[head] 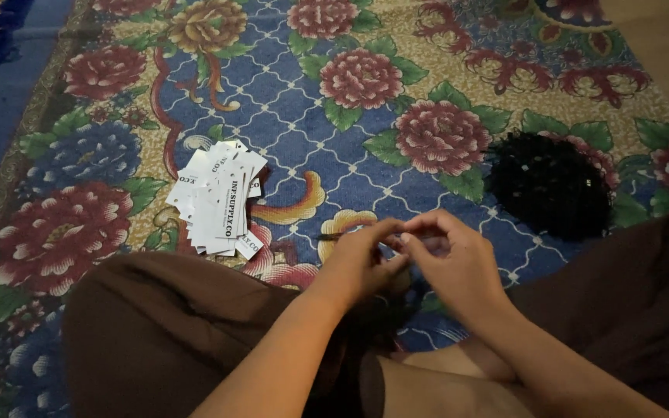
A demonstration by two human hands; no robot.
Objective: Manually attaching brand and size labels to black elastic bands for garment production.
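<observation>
The person sits cross-legged on a floral woven carpet [303, 116] in blue, red and cream, with both hands meeting just above the knees. The left hand [361, 259] and the right hand [458, 267] have their fingertips pressed together around something too small and dim to identify; each grip is pinched closed, not spread. A loose pile of white rectangular paper tags with dark print [218, 197] lies toward the carpet's left edge, well apart from the hands. A round heap of small black pieces [549, 184] sits toward the right edge, nearer the right hand. Judging by the pose, a fine fingertip step is in hand; the next move would call for a steady, careful pinch.
</observation>
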